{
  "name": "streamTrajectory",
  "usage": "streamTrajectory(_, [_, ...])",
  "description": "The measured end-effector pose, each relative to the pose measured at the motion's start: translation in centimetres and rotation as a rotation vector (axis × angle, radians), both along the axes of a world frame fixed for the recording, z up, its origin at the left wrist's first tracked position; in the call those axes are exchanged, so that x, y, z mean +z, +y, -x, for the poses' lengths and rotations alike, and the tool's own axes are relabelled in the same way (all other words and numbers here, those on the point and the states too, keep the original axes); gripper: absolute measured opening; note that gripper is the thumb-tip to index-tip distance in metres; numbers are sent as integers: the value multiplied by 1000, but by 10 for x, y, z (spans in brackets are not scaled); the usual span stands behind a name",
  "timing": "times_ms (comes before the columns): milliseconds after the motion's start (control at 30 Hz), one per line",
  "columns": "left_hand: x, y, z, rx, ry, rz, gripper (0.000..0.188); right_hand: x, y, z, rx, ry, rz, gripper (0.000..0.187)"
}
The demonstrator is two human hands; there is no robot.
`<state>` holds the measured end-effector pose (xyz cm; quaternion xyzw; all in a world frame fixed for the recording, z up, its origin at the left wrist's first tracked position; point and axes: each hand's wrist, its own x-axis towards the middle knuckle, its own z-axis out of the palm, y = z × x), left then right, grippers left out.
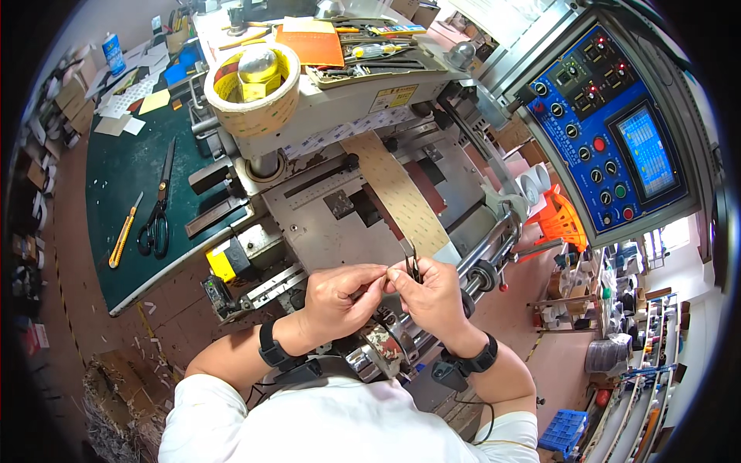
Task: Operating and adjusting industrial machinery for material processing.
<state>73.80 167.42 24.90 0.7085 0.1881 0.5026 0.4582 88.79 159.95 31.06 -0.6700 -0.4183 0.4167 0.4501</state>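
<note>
Both hands meet in front of the machine bed, fingertips close together. My left hand (340,299) is closed in a pinch; whatever sits between its fingertips is too small to make out. My right hand (434,297) is wrapped round a pair of dark tweezers (411,261), whose thin points stick up past the fingers. Just beyond them a tan patterned strip (394,185) runs over the metal machine bed (309,220). A paler piece shows at the strip's near end, partly hidden by my right hand.
A control panel (594,154) with buttons and a lit screen hangs at the right. On the left, a green table (116,185) bears black scissors (160,212) and a yellow cutter knife (123,235). A large tape roll (255,116) and tools lie atop the machine. Metal rollers (494,247) run alongside the bed.
</note>
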Motion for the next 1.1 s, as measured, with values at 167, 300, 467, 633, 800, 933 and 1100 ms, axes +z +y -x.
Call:
streamTrajectory(167, [-5,0,-4,72,-22,-128,14,-8,0,0,6,-85,-32,17])
streamTrajectory(300, [-7,-2,-4,-2,-82,83,14,-5,2,3,-14,-57,-28,18])
streamTrajectory(467, [1,-4,-4,-90,-156,327,14,-8,1,0,-21,10,-56,18])
streamTrajectory(633, [-4,-5,-4,-111,-137,430,14,-4,0,1,-46,12,-66,19])
streamTrajectory(800, [-9,-3,-2,-124,-145,483,15,1,-3,-2,-42,-3,-46,20])
streamTrajectory(933, [-4,-1,1,-131,-71,451,14,13,-7,-16,-48,-100,-32,21])
streamTrajectory(1100, [-7,0,0,-107,-109,411,13,30,-15,-42,21,-261,-43,22])
